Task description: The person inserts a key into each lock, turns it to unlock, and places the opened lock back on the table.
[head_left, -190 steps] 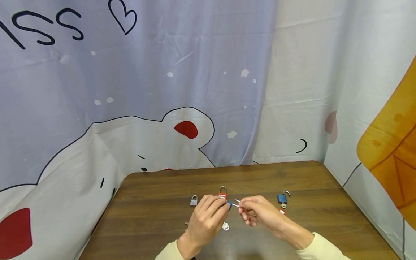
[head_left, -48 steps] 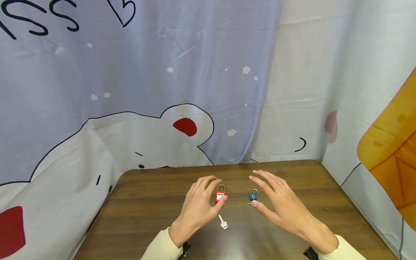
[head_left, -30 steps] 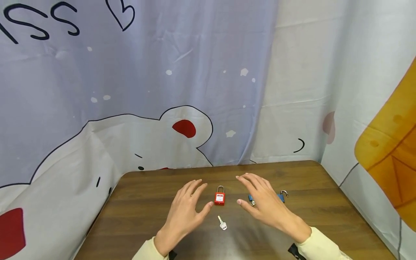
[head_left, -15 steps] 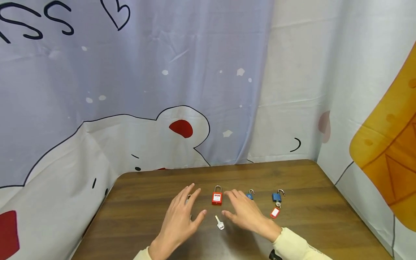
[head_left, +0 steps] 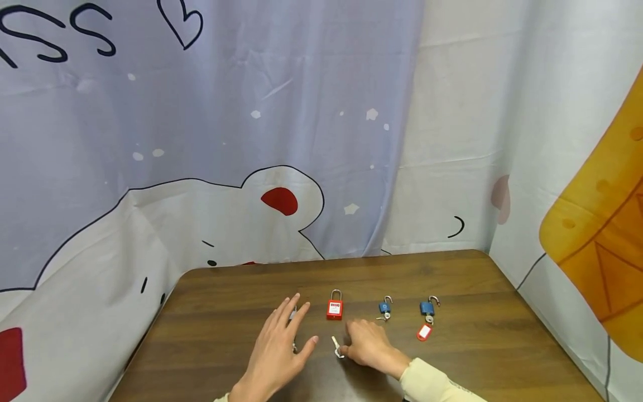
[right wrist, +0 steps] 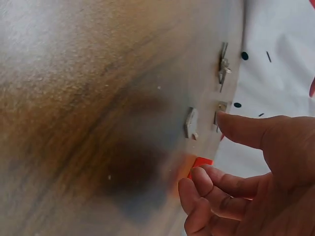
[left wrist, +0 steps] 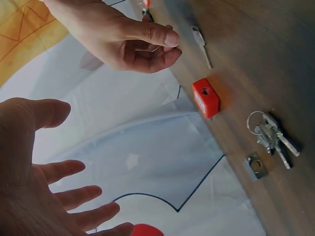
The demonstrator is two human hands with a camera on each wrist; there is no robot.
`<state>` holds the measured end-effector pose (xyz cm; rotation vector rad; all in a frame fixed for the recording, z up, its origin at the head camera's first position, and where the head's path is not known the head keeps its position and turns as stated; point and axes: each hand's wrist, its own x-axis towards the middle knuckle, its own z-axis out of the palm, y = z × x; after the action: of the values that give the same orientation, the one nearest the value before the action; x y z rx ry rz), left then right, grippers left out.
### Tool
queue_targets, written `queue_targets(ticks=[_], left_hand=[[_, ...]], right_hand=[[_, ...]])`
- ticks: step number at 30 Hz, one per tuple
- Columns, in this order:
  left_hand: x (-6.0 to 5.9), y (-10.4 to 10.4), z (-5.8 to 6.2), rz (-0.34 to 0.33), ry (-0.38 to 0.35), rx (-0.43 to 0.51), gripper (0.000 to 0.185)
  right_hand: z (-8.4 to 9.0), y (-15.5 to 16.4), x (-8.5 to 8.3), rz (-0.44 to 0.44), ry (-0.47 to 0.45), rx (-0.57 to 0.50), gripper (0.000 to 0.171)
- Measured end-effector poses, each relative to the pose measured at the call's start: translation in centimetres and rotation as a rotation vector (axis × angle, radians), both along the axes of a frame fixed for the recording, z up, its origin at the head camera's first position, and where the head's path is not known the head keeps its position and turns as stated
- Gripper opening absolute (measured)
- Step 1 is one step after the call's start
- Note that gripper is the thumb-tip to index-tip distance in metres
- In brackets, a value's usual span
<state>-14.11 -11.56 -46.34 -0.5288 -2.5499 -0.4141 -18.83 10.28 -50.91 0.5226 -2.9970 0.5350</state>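
Note:
My right hand (head_left: 369,347) hovers low beside a silver key (head_left: 336,346), fingers loosely bent and thumb near the key's head. In the right wrist view a gap separates that hand's thumb and fingers from the key (right wrist: 191,123), which lies on the table. My left hand (head_left: 276,349) is held over the table with fingers spread, holding nothing. Beyond the key is a red padlock (head_left: 335,308) with its shackle closed. The left hand partly hides a small grey padlock (left wrist: 256,166) and a ring of keys (left wrist: 275,135), both plain in the left wrist view.
On the right of the wooden table (head_left: 482,335) lie a small blue padlock (head_left: 384,307) and a larger blue padlock (head_left: 427,307). Both shackles are open and keys are at their bases. The larger one carries a red tag (head_left: 424,332). A printed curtain (head_left: 226,111) hangs behind.
The small blue padlock, held in both hands earlier, now lies on the table. My right hand has moved left and down from the blue padlocks to the key; my left hand has drawn leftward.

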Motion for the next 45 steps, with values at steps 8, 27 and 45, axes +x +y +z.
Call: queue_targets(ticks=[8,27,45], left_hand=[[0.0,-0.1,-0.7,0.012,-0.056,-0.008,0.067],[0.0,-0.3,-1.4,0.018,-0.062,-0.017,0.066],[0.0,-0.4,-2.0,0.012,-0.037,-0.018,0.062]], right_hand=[[-1.0,-0.4,-0.2,0.005,-0.026,-0.013,0.038],[-1.8,-1.3,-0.3,0.032,-0.013,-0.028,0.035],[-1.2,-1.9,-0.2,0.005,-0.041,0.023,0.034]])
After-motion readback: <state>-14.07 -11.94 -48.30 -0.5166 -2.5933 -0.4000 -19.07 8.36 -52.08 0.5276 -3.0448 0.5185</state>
